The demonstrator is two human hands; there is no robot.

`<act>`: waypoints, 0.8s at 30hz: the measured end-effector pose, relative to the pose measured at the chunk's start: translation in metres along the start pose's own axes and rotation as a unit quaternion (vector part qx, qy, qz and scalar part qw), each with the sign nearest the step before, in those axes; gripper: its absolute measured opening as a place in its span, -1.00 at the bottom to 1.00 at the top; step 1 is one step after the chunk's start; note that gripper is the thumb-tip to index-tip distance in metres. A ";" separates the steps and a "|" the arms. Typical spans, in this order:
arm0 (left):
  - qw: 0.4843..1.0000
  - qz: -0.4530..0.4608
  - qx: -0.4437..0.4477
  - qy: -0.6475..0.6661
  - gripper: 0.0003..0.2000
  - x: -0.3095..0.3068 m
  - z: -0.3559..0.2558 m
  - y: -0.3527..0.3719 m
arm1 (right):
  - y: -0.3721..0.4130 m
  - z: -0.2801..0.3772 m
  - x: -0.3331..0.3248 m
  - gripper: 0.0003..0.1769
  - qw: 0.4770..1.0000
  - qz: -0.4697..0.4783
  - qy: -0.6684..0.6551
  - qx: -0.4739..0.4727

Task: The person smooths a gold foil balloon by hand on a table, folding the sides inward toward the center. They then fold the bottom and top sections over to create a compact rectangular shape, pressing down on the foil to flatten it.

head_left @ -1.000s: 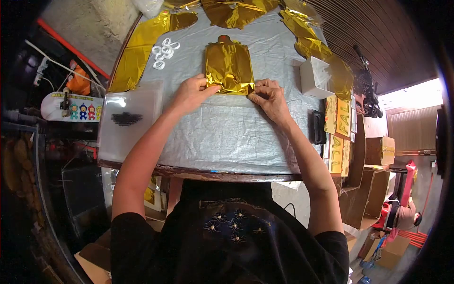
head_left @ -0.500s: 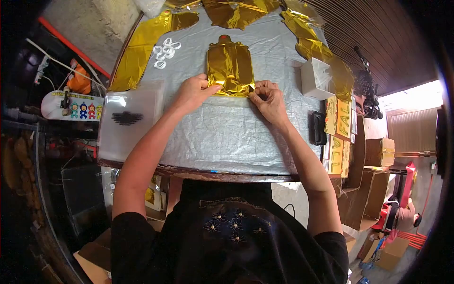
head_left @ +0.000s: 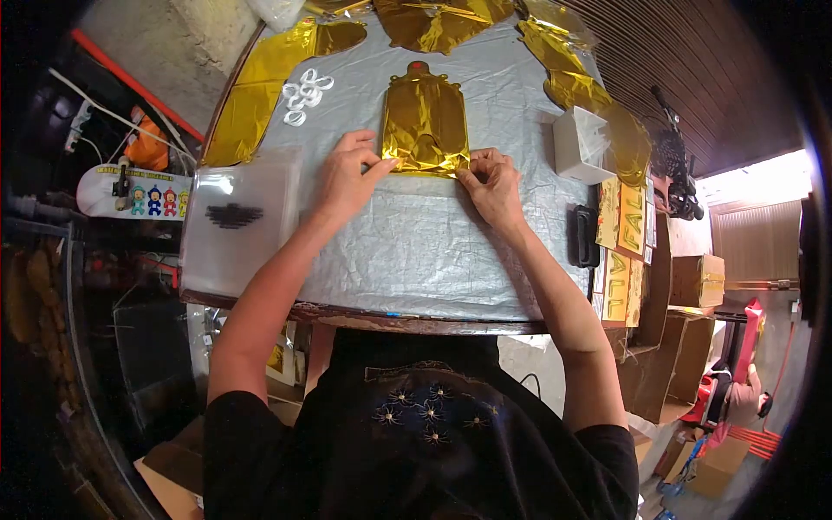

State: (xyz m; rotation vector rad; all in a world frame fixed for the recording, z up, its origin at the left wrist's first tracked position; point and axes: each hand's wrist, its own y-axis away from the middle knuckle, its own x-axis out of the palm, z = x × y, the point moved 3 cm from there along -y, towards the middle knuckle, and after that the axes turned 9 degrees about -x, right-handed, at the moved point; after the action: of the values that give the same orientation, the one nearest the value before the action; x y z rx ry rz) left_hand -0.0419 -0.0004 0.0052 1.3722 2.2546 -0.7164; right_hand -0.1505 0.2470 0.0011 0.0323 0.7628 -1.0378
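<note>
A flat, folded gold foil balloon (head_left: 424, 113) lies in the middle of the silver-grey covered table (head_left: 407, 243). Its narrow tab with a red spot points away from me, and its near edge is creased. My left hand (head_left: 351, 172) is at the near left corner, thumb and forefinger pinched on the foil, the other fingers lifted. At the near right corner, my right hand (head_left: 494, 182) has its fingers curled in and the foil edge between thumb and fingers.
White ribbon loops (head_left: 307, 95) lie left of the foil. A clear plastic sheet with black strips (head_left: 234, 216) rests at the left. More gold foil (head_left: 251, 100) rings the far edges. On the right are a white box (head_left: 576, 147), a black object (head_left: 583, 236) and printed packages (head_left: 620, 251).
My left hand has shifted back and left, its thumb and forefinger now at the foil's corner. The foil sits slightly farther right in view. My right hand stays at its corner.
</note>
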 end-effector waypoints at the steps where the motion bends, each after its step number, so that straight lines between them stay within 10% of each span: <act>1: 1.000 -0.011 0.015 -0.007 -0.69 0.001 -0.001 0.001 | 0.000 0.000 0.000 -0.80 1.000 -0.001 0.011 0.000; 24: 1.000 0.007 -0.009 -0.018 -0.72 0.005 0.001 0.006 | -0.001 -0.006 0.002 -0.77 0.997 0.017 0.080 0.015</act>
State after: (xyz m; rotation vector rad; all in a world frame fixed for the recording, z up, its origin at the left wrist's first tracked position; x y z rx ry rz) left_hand -0.0390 0.0049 -0.0002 1.3548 2.2167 -0.7087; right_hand -0.1538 0.2473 -0.0043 0.1557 0.8879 -1.0227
